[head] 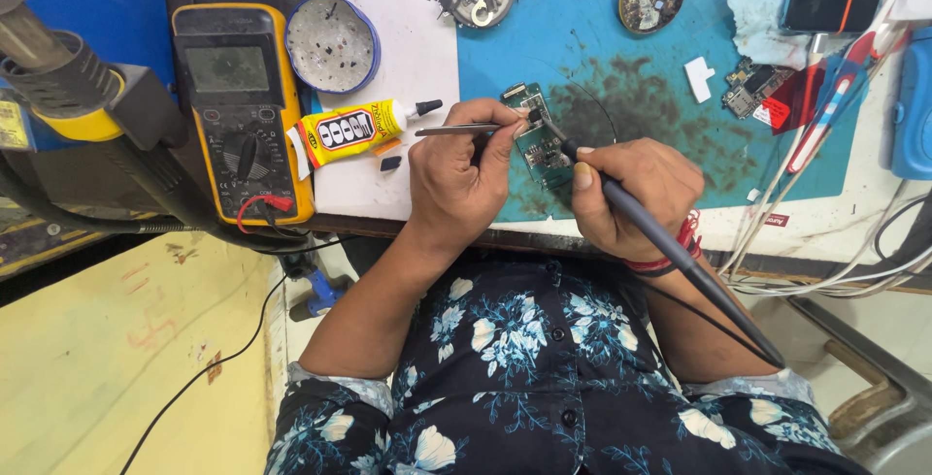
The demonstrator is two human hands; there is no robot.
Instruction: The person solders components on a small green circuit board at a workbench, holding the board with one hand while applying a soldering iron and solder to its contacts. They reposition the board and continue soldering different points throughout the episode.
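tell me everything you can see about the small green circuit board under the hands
The small green circuit board is a narrow, elongated strip carrying tiny components and metal contacts. It lies flat on the stained blue work mat, running away from the person. The left hand holds thin metal tweezers to its upper part, and the right hand brings a dark soldering iron tip to the same spot. Its lower end is hidden by the hands.

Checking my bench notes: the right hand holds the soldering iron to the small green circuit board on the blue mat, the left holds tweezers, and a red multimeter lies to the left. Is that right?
One slip: the multimeter is yellow, not red, as the head view shows. The rest stands: the right hand holds the soldering iron to the green circuit board on the blue mat, and the left hand holds tweezers.
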